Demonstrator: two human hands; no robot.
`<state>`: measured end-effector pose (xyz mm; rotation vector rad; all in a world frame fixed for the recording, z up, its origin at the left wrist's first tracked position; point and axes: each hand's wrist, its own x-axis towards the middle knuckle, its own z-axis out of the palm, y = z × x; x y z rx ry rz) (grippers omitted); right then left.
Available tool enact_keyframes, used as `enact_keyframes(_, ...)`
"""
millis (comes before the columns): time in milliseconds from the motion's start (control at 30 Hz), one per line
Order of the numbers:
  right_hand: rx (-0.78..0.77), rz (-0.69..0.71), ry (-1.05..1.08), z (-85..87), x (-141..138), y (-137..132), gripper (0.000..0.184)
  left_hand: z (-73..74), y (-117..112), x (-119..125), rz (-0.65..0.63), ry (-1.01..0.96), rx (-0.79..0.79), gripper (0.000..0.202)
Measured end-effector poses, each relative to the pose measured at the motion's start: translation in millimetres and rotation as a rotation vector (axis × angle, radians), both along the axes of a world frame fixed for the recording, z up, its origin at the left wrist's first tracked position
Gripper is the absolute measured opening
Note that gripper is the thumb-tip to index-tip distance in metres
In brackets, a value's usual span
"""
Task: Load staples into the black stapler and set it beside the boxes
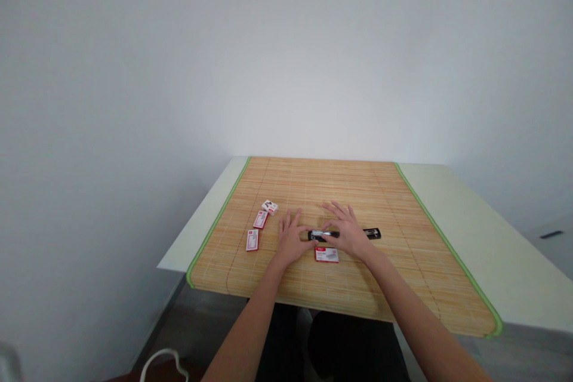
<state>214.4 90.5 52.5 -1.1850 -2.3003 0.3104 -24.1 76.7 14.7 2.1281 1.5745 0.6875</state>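
A black stapler [316,236] lies opened out flat on the bamboo mat, with a silvery strip along its left part. My left hand [290,243] has its thumb and forefinger closed around the stapler's left end. Over the stapler's middle, my right hand [347,231] pinches with thumb and forefinger at the silvery part, its other fingers spread. Whatever is between those fingertips is too small to make out. The stapler's middle is hidden under this hand. Just in front of it, a red and white staple box [326,255] lies flat.
Left of my hands lie two more red and white boxes, one nearer [252,240] and one farther [260,219], beside a small white box [270,207]. The green-edged bamboo mat [322,179] covers the middle of a white table [447,197]. A wall [313,71] stands behind.
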Motion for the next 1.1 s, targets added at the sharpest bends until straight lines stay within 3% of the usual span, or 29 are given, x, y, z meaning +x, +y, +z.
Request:
enact_keyframes(533,-0.02,0.034,-0.038,8.6,2.7,-8.6,0.012,4.7,-1.6,0.4,-0.005,-0.001,-0.024,0.042)
enact_keyframes(667,-0.014,-0.016,-0.027,14.7,30.6,-10.3,0.033,6.7,-2.9,0.4,-0.001,0.011,-0.016,0.043)
enact_keyframes(800,-0.068,-0.159,0.065,10.5,86.0,-15.0,0.07,9.1,-4.0,-0.1,-0.003,0.019,-0.029,0.042)
enact_keyframes(933,-0.294,-0.187,0.298,-6.4,125.5,-26.8,0.059,7.3,-3.1,-0.6,-0.006,0.001,-0.015,0.041)
enact_keyframes(1033,-0.461,-0.167,0.507,-17.2,127.6,-35.3,0.048,5.1,-1.7,-0.4,0.006,-0.008,-0.022,0.042)
enact_keyframes(1100,-0.494,-0.175,0.616,-19.3,120.3,-38.4,0.048,4.4,-1.1,-0.3,0.005,-0.01,-0.031,0.044)
